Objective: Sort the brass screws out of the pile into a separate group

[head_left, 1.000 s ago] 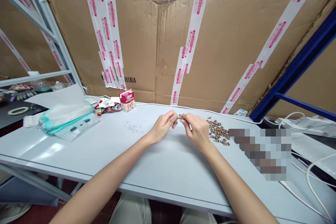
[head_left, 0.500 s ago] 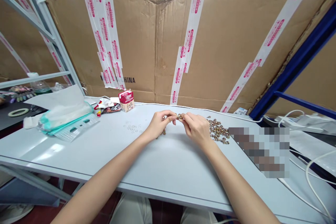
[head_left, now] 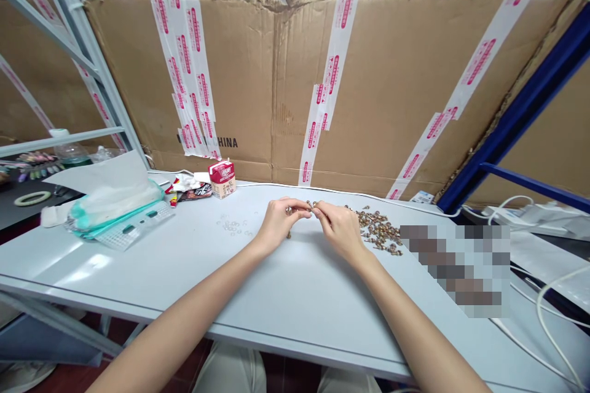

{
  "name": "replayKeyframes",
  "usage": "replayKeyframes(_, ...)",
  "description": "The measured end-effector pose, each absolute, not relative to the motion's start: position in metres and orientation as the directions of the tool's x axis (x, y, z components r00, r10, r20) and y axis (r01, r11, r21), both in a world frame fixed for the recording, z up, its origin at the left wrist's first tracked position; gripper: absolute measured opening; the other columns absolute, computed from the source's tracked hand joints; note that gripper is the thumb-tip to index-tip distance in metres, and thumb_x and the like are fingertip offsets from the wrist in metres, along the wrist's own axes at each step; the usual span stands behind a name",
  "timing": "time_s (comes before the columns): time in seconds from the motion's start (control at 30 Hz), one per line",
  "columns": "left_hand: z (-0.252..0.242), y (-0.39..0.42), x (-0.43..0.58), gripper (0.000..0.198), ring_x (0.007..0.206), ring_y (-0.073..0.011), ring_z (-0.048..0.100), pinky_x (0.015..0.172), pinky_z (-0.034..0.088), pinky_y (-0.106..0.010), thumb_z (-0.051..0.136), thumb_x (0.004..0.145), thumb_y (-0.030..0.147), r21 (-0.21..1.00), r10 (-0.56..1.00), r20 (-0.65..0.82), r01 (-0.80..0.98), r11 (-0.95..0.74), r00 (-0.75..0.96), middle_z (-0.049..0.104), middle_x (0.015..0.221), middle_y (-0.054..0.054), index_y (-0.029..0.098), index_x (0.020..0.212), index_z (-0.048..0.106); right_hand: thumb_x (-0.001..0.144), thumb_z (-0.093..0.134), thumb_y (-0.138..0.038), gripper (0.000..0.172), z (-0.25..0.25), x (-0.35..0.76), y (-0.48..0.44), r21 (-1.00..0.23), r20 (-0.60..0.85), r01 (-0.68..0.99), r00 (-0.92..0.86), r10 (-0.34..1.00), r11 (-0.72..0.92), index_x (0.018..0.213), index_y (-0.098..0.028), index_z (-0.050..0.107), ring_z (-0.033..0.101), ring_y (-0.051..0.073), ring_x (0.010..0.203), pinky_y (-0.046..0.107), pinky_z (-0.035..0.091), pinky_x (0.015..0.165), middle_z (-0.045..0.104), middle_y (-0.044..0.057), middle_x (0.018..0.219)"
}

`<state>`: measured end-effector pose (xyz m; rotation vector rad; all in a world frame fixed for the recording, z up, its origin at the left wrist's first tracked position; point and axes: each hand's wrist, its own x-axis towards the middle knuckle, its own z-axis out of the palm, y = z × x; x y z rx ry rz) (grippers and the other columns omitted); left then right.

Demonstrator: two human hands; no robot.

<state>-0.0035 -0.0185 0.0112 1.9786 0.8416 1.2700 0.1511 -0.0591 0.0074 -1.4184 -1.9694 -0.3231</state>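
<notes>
My left hand (head_left: 279, 223) and my right hand (head_left: 338, 231) meet above the white table (head_left: 184, 276), their fingertips pinching a tiny brass fitting (head_left: 313, 204) between them. A small metal ring (head_left: 288, 210) shows on the left hand's fingers, and a brass piece (head_left: 289, 234) shows just below that palm. Right of my right hand lies a loose heap of brass fittings (head_left: 378, 229). Left of my left hand, faint pale rings (head_left: 233, 225) are scattered on the tabletop.
A teal-wrapped tissue pack (head_left: 115, 199) and a perforated plastic strip (head_left: 136, 227) lie at the table's left. Behind them stand a red-and-white carton (head_left: 222, 178) and snack wrappers (head_left: 188, 187). Taped cardboard (head_left: 276, 80) forms the back wall. A white cable (head_left: 350, 193) runs along the back edge.
Both hands have shifted slightly left and are closer together. A brass piece now shows below the left palm. The view has tilted slightly.
</notes>
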Motion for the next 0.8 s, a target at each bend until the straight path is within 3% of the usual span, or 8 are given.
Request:
replayKeyframes(0.17, 0.011, -0.018, -0.005, 0.013, 0.070, -0.0139, 0.054, 0.067, 0.043, -0.027, 0.061, 0.072, 0.026, 0.689, 0.726, 0.615, 0.237, -0.685, 0.308, 0.065, 0.076, -0.003, 0.020, 0.079, 0.069, 0.090, 0.029, -0.037, 0.035, 0.007, 0.144, -0.059, -0.388, 0.575, 0.836, -0.109, 0.811, 0.388, 0.065, -0.019, 0.047, 0.041, 0.011, 0.050, 0.024, 0.023, 0.052, 0.050, 0.000, 0.057)
replayKeyframes(0.37, 0.012, -0.018, -0.004, 0.011, 0.069, -0.0137, 0.053, 0.065, 0.042, -0.027, 0.060, 0.072, 0.021, 0.660, 0.703, 0.633, 0.248, -0.709, 0.323, 0.066, 0.075, -0.003, 0.019, 0.079, 0.069, 0.089, 0.025, -0.046, 0.045, -0.001, 0.140, -0.052, -0.702, 0.466, 0.592, -0.038, 0.884, 0.396, 0.056, -0.018, 0.038, 0.038, 0.011, 0.049, 0.023, 0.027, 0.051, 0.041, -0.001, 0.052)
replayKeyframes(0.5, 0.010, -0.017, -0.004, 0.011, 0.072, -0.0141, 0.055, 0.062, 0.042, -0.025, 0.062, 0.070, 0.022, 0.716, 0.747, 0.599, 0.224, -0.661, 0.289, 0.065, 0.076, -0.003, 0.019, 0.078, 0.069, 0.089, 0.024, -0.046, 0.044, 0.000, 0.141, -0.052, -0.701, 0.461, 0.591, -0.050, 0.886, 0.399, 0.058, -0.019, 0.039, 0.039, 0.011, 0.050, 0.023, 0.028, 0.053, 0.042, -0.002, 0.053)
replayKeyframes(0.67, 0.010, -0.015, -0.006, 0.014, 0.074, -0.0145, 0.055, 0.059, 0.042, -0.025, 0.062, 0.070, 0.027, 0.740, 0.766, 0.583, 0.214, -0.638, 0.270, 0.064, 0.078, -0.003, 0.019, 0.079, 0.069, 0.088, 0.033, -0.044, 0.031, 0.007, 0.141, -0.056, -0.686, 0.452, 0.616, -0.058, 0.890, 0.388, 0.074, -0.020, 0.046, 0.042, 0.010, 0.051, 0.022, 0.029, 0.054, 0.048, -0.004, 0.056)
replayKeyframes(0.8, 0.009, -0.015, -0.005, 0.014, 0.075, -0.0149, 0.055, 0.062, 0.042, -0.026, 0.064, 0.070, 0.029, 0.701, 0.721, 0.624, 0.193, -0.687, 0.300, 0.065, 0.076, -0.003, 0.019, 0.077, 0.069, 0.087, 0.032, -0.046, 0.036, 0.003, 0.140, -0.054, -0.728, 0.462, 0.546, -0.054, 0.885, 0.414, 0.065, -0.019, 0.041, 0.038, 0.011, 0.051, 0.023, 0.028, 0.054, 0.042, -0.003, 0.055)
